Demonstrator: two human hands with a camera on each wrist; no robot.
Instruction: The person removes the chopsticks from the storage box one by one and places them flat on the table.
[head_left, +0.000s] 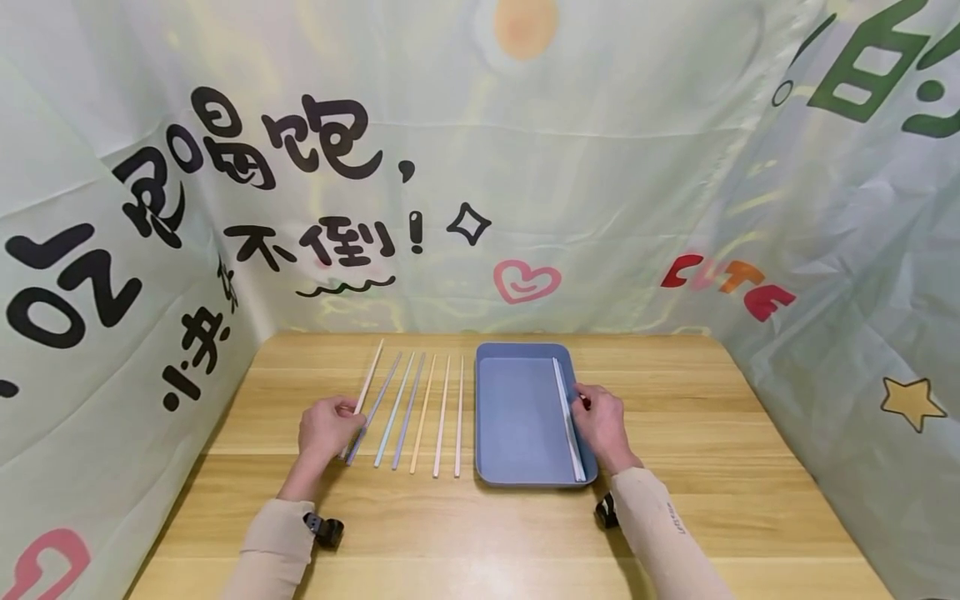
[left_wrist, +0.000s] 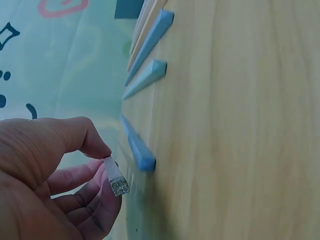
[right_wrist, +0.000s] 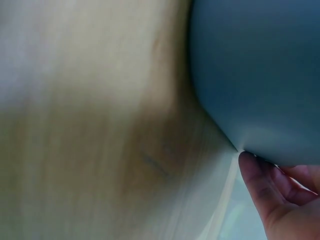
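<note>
My left hand (head_left: 330, 427) pinches a pale pinkish-white chopstick (left_wrist: 114, 172) between thumb and fingers, its silver patterned end showing in the left wrist view. Its tapered end points up and away in the head view. A blue-purple chopstick (head_left: 375, 407) lies on the table just to the right of that hand. At the right side of the blue-grey tray (head_left: 517, 417), my right hand (head_left: 603, 425) grips the edge with curled fingers. The right wrist view has the thumb (right_wrist: 255, 175) against the tray's outer wall. Along the tray's right inner side lies a pair of whitish chopsticks (head_left: 567, 417).
Between the left hand and the tray, several chopsticks lie spread in a row: a light-blue one (head_left: 393, 412), another blue-purple one (head_left: 408, 417), a yellow one (head_left: 422, 417) and pale pink ones (head_left: 442, 421). Printed cloth (head_left: 600, 208) stands around the wooden table (head_left: 690, 433).
</note>
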